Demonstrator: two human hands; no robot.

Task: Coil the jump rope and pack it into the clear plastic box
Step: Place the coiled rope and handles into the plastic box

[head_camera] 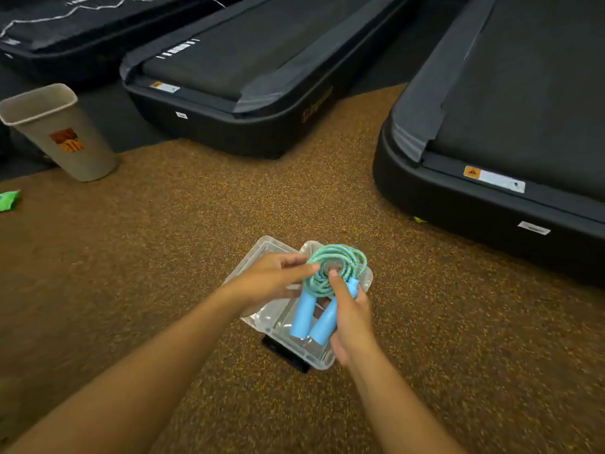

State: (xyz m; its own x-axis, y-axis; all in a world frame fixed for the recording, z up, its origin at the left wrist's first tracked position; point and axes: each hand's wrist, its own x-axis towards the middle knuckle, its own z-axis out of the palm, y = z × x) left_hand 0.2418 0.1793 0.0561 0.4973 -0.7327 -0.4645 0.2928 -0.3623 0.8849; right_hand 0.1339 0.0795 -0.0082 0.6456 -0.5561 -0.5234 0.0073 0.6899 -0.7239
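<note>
Jump rope (337, 267) coiled in tight ring, teal-green braided cord, two light-blue handles (311, 317) side by side, held over clear plastic box (314, 357). Right hand (352, 317) grips handles, thumb on coil. Left hand (271, 278) pinches coil edge. Box on speckled brown floor (196, 224). Black treadmills (523, 126) behind; beige bin (62, 132) at left.

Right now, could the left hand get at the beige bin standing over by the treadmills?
Probably not as things stand. The left hand is busy pinching the jump rope over the clear plastic box, and the beige bin stands well off across bare floor.
</note>
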